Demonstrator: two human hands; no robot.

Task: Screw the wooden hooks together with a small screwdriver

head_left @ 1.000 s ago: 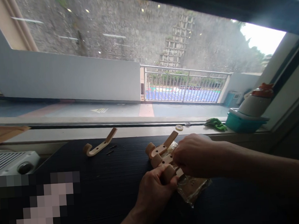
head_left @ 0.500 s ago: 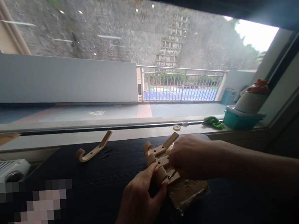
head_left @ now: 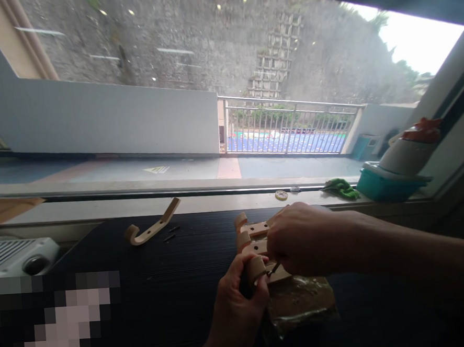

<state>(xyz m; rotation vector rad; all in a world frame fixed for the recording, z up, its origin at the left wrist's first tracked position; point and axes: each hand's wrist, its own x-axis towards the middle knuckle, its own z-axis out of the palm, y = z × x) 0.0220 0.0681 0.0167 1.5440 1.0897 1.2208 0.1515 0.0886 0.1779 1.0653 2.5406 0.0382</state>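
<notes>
My left hand point(head_left: 239, 293) pinches the curled end of the nearest wooden hook point(head_left: 255, 269) between thumb and fingers. My right hand point(head_left: 295, 240) is closed around a thin dark-shafted tool point(head_left: 275, 269), whose tip meets that hook by a hole near the curl; its handle is hidden in the fist. Two more wooden hooks, a middle one point(head_left: 260, 246) and a far one point(head_left: 258, 229), lie alongside, partly covered by my right hand. Beneath them is a clear plastic bag point(head_left: 302, 300) over something brown. A separate wooden hook point(head_left: 147, 235) rests at left, beside two dark screws point(head_left: 172, 233).
The black tabletop point(head_left: 164, 293) meets a windowsill point(head_left: 218, 203) holding a roll of tape point(head_left: 281, 195), a green cloth point(head_left: 341, 188) and a teal box point(head_left: 392, 184) with a white container on top. A white appliance point(head_left: 20, 257) stands left. A blurred patch covers the lower left.
My left hand has shifted its fingers from the middle hook onto the curl of the nearest one. The right fist stays at the tool. The whole view has moved slightly.
</notes>
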